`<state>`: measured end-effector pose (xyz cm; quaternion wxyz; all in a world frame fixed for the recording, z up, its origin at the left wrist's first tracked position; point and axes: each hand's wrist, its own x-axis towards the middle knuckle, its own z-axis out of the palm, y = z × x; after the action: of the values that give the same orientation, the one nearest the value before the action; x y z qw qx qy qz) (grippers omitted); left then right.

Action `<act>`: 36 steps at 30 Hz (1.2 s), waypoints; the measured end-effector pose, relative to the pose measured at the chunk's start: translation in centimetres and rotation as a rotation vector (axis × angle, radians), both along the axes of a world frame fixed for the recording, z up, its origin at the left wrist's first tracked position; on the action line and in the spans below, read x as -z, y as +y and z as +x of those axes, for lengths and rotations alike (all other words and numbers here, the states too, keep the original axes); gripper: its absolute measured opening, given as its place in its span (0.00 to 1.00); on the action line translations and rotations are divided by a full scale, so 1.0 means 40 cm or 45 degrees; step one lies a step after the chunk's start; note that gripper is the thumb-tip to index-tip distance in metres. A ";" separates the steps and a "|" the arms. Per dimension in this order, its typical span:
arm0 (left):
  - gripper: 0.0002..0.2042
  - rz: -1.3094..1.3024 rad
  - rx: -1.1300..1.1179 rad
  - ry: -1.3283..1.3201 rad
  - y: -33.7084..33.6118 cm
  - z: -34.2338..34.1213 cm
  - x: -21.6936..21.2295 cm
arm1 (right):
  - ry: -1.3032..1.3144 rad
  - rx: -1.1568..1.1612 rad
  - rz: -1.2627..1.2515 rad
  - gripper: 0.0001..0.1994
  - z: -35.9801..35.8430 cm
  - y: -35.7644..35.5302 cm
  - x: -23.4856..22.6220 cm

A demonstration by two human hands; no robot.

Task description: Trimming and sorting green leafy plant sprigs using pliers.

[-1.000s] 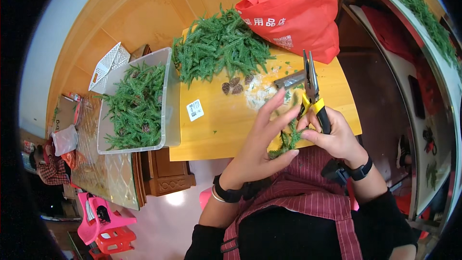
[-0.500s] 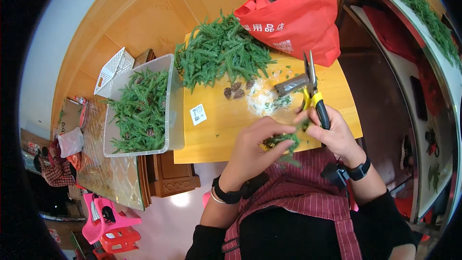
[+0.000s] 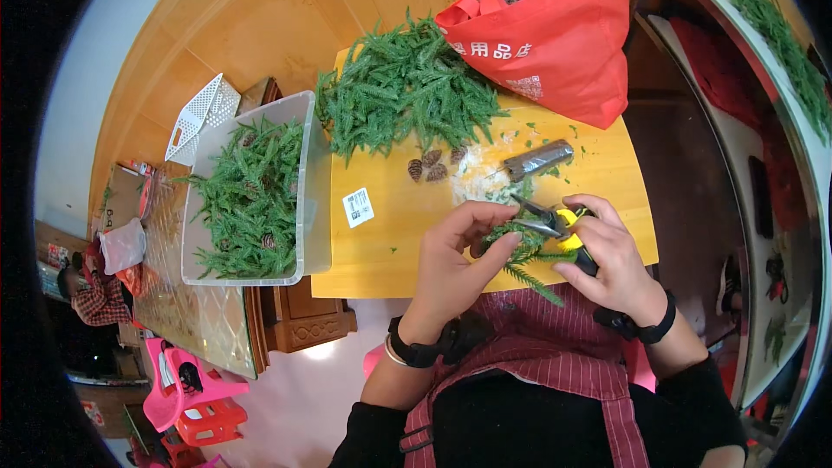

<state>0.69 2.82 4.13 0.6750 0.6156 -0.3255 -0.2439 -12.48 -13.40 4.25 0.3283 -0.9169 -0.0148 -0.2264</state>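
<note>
The table (image 3: pixel 399 247) bears the work; left of it stands a clear bin (image 3: pixel 315 199) of greenery. A red bag (image 3: pixel 563 48) sits at the table's far right corner, a green pile (image 3: pixel 403 91) at its far left. Above the table's near right edge, the left hand (image 3: pixel 459 256) pinches a green sprig (image 3: pixel 527 251); the right hand (image 3: pixel 611 256) grips pliers (image 3: pixel 566 224), jaws parted. The step seems to be working the sprig with the pliers; the next move likely calls for steadying it while the jaws close.
</note>
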 end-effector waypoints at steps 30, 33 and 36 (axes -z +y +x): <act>0.07 0.086 0.063 0.234 0.022 0.045 0.031 | 0.155 -0.105 -0.287 0.13 0.059 -0.018 0.019; 0.05 0.100 0.061 0.307 0.024 0.049 0.029 | 0.215 -0.129 -0.305 0.12 0.065 -0.016 0.038; 0.04 0.132 0.020 0.375 0.025 0.054 0.032 | 0.136 -0.112 -0.285 0.14 0.077 -0.009 0.050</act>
<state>2.85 3.82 2.84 0.6808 0.6047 -0.2146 -0.3533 -9.40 -13.74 2.26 0.2341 -0.9570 -0.0627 -0.1595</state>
